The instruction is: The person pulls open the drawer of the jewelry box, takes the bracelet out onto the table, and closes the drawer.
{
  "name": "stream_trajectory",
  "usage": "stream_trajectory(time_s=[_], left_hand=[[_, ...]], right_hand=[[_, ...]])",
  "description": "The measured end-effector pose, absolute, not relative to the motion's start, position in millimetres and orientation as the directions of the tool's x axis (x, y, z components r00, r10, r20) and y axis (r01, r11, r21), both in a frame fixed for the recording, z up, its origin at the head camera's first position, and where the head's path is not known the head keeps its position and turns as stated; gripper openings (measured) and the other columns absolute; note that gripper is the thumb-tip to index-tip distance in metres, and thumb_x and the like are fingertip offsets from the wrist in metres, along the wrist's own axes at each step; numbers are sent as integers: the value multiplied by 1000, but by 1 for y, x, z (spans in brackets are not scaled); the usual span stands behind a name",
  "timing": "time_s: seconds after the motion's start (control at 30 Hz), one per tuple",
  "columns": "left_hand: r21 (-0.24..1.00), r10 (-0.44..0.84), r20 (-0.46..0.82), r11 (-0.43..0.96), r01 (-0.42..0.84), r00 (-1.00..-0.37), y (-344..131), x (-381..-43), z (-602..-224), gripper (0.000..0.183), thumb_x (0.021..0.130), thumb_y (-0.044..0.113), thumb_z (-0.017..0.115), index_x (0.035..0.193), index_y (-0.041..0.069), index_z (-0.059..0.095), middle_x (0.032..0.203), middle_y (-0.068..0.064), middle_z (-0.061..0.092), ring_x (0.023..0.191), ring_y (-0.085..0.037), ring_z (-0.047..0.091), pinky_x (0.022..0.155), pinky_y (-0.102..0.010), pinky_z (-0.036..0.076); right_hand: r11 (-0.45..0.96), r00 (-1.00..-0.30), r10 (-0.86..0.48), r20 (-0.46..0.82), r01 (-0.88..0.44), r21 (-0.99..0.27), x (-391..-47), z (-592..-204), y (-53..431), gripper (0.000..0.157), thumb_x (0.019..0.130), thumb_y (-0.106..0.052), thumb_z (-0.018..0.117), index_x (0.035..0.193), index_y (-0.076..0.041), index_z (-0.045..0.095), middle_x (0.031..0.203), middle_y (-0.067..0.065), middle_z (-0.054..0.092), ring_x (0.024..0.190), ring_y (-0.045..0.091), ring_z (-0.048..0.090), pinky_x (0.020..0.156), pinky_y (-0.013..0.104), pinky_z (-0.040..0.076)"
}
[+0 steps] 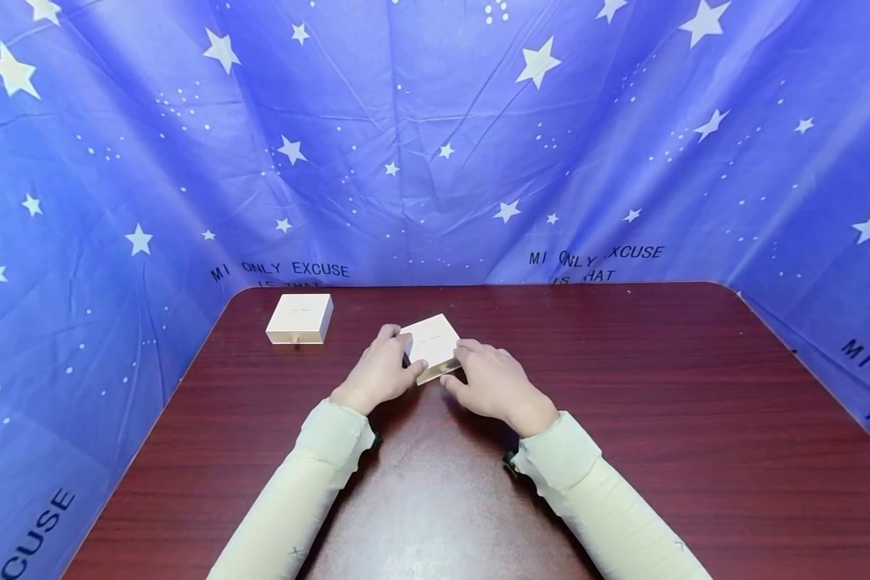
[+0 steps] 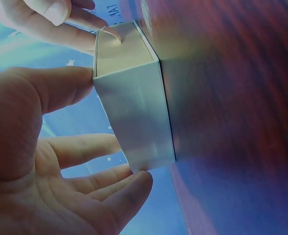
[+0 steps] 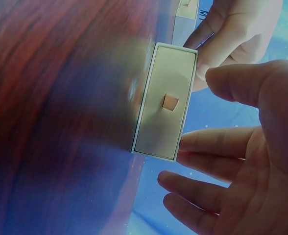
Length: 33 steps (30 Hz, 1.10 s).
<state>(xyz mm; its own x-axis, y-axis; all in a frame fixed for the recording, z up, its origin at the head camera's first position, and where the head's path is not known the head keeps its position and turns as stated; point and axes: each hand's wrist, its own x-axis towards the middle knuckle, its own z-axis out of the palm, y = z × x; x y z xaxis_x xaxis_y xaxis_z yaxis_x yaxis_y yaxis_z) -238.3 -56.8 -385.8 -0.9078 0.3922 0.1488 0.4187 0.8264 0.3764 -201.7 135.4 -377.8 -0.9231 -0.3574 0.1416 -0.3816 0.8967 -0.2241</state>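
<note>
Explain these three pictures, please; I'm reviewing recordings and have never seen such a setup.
There is no machine: the left grip and right grip are simply a person's bare hands. The wide picture comes from a head-worn camera; the other two come from cameras on each wrist, so the table looks tipped sideways there. Both grips touch one pale box from opposite sides; neither wraps fully round it. A small tab shows on its front. A similar box sits farther left on the table. Behind hangs a blue star-patterned curtain.
</note>
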Motion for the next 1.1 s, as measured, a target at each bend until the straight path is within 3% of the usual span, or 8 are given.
stream_trajectory(time_s=[1.1], left_hand=[[352, 392, 224, 821, 449, -892, -53, -225, -393, 31, 87, 30, 66, 95, 1, 62, 116, -21, 49, 94, -34, 57, 85, -45, 47]], right_hand=[[905, -931, -321, 172, -355, -235, -204, -379, 140, 41, 88, -36, 58, 112, -4, 66, 131, 11, 56, 114, 33, 56, 90, 49, 44]])
